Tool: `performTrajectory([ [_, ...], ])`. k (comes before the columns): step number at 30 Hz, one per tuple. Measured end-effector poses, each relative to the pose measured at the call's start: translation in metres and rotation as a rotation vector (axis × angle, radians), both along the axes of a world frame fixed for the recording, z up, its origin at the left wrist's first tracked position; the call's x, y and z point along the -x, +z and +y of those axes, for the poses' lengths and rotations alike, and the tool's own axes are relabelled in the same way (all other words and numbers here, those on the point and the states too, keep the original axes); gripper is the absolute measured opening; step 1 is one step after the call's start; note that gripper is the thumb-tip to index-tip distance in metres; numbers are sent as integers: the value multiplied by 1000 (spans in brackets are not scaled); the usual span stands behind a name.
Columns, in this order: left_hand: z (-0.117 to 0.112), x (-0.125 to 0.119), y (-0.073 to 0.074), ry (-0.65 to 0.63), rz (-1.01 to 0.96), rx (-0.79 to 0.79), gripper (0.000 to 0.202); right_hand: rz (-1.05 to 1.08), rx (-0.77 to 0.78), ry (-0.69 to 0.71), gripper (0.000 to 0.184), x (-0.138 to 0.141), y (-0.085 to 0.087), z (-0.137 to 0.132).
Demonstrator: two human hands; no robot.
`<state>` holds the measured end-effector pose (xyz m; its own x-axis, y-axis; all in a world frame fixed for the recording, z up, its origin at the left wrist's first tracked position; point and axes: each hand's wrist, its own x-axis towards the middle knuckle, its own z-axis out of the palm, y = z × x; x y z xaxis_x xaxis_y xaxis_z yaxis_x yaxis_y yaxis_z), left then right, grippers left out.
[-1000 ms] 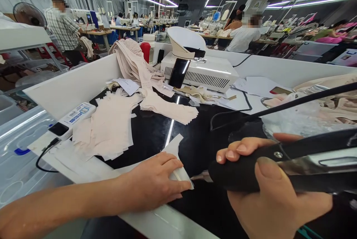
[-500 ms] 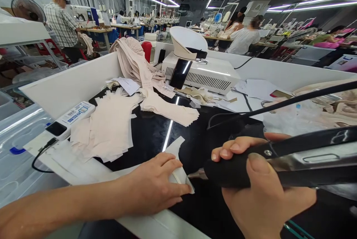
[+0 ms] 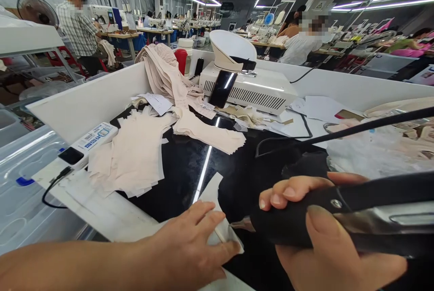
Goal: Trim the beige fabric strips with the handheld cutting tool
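Note:
My left hand lies over a narrow white fabric piece on the black work surface, its bent fingers holding the piece near its lower end. Wrapped around a black hand-held gun, which looks like a glue gun, is my right hand. The gun has a silver lever and a pointed metal nozzle. Its tip is close to the right edge of the held piece; whether they touch I cannot tell. A fanned stack of pale pink fabric pieces lies left, and another pale stack lies beyond.
A white machine with a round white hopper stands behind, a phone leaning on it. A black cable crosses the right side. A white device sits left, and clear plastic lies right. Co-workers are beyond the white side walls.
Both hands appear slightly lower and further right in view, along with the fabric piece and the gun. The background has also shifted slightly rightward. Both grips look the same.

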<state>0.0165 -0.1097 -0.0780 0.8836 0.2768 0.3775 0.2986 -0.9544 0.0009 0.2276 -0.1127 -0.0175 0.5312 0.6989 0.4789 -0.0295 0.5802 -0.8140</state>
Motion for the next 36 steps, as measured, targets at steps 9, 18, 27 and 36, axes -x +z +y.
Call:
performTrajectory([
  [9, 23, 1, 1, -39, -69, 20, 35, -5, 99, 113, 46, -12, 11, -8],
  [18, 36, 15, -8, -35, -111, 139, 32, -2, 102, 92, 45, -10, 10, -9],
  [27, 29, 13, -4, -29, -85, 153, 32, 58, -8, -3, 45, 8, 9, 6],
  [36, 25, 11, -5, -15, -107, 164, 31, 57, -27, -22, 41, 12, 5, 9],
])
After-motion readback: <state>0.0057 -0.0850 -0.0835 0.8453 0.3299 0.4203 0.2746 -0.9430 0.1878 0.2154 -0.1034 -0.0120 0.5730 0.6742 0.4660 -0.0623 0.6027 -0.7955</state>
